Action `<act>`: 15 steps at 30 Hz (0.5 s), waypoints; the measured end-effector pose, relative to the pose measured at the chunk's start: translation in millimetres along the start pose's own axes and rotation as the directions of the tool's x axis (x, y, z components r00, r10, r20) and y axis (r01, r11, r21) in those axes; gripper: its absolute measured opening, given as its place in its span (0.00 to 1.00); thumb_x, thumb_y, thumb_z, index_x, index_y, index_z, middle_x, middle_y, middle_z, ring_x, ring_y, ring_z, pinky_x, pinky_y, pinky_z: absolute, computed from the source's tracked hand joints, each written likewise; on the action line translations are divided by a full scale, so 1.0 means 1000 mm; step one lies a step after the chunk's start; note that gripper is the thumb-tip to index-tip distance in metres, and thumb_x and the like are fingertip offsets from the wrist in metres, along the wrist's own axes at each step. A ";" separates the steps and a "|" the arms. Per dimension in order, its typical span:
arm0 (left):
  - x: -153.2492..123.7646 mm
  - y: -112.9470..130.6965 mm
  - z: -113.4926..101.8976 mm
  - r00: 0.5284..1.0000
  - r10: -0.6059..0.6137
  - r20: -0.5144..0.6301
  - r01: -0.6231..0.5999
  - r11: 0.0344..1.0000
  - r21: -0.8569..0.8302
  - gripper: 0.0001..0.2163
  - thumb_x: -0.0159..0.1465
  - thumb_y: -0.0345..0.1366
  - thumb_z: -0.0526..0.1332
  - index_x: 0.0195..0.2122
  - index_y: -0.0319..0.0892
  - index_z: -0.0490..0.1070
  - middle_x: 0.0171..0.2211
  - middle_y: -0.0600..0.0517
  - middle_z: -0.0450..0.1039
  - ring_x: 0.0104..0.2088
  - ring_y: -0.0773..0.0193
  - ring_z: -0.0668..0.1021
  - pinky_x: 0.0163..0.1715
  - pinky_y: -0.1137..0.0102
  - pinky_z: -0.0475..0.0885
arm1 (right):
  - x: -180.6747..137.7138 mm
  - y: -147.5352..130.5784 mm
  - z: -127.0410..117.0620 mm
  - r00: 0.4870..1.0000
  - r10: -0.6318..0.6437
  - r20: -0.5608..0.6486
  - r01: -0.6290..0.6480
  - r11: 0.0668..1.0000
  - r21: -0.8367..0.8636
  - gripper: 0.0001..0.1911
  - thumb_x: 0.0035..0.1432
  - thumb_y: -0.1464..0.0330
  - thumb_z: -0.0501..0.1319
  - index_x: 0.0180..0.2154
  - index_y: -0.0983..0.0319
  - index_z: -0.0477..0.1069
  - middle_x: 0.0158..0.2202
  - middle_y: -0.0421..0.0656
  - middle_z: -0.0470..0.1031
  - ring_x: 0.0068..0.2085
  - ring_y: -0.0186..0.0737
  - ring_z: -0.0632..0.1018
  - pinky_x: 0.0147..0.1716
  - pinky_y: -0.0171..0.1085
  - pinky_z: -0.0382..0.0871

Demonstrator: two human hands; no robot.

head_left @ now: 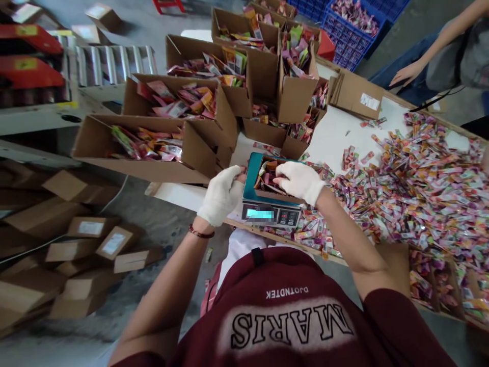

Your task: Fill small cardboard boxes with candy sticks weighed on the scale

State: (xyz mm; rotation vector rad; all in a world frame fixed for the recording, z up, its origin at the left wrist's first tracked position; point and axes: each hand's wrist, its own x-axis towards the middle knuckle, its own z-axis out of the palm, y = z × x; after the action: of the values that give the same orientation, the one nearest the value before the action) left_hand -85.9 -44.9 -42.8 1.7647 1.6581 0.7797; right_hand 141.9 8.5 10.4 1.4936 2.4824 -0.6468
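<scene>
A small teal-sided box (252,179) filled with colourful packets stands on a grey digital scale (270,214) at the table's near edge. My left hand (221,196), in a white glove, is closed round the box's left side. My right hand (300,181), also gloved, rests over the top of the box with its fingers curled onto the packets inside. A big heap of loose candy packets (416,183) covers the table to the right of the scale.
Several open cardboard boxes (153,145) full of packets stand behind the scale. Small sealed cartons (91,239) lie on the floor at left. Blue crates (349,25) are at the back. Another person's hand (407,73) reaches in at top right.
</scene>
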 end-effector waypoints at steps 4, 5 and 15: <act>0.002 0.003 0.010 0.999 0.024 0.040 -0.024 1.000 -0.014 0.17 0.70 0.43 0.53 0.49 0.39 0.75 0.50 0.41 0.79 0.49 0.54 0.79 0.55 0.63 0.72 | 0.028 -0.014 0.013 0.956 0.014 0.292 0.036 0.985 -0.167 0.20 0.68 0.60 0.56 0.51 0.64 0.79 0.52 0.54 0.80 0.52 0.52 0.80 0.44 0.39 0.72; 0.003 0.004 0.012 0.998 0.032 0.047 -0.031 0.999 -0.016 0.17 0.70 0.42 0.52 0.49 0.39 0.75 0.51 0.41 0.79 0.50 0.55 0.78 0.55 0.63 0.72 | 0.031 -0.016 0.016 0.947 0.011 0.321 0.051 0.982 -0.183 0.20 0.68 0.61 0.56 0.52 0.64 0.79 0.53 0.55 0.80 0.52 0.53 0.80 0.44 0.39 0.72; 0.025 0.006 0.031 0.988 0.029 0.153 -0.053 0.987 0.153 0.11 0.68 0.43 0.57 0.44 0.41 0.71 0.37 0.46 0.77 0.35 0.58 0.76 0.39 0.68 0.69 | -0.003 0.012 0.013 0.986 -0.012 0.166 0.046 0.978 -0.203 0.17 0.71 0.65 0.53 0.52 0.60 0.77 0.52 0.51 0.79 0.53 0.51 0.79 0.48 0.41 0.71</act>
State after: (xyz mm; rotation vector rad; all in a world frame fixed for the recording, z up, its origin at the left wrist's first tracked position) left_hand -57.1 -20.9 -58.7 1.9212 1.6243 0.5316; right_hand 152.5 5.2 -3.4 1.2780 2.3673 -0.4788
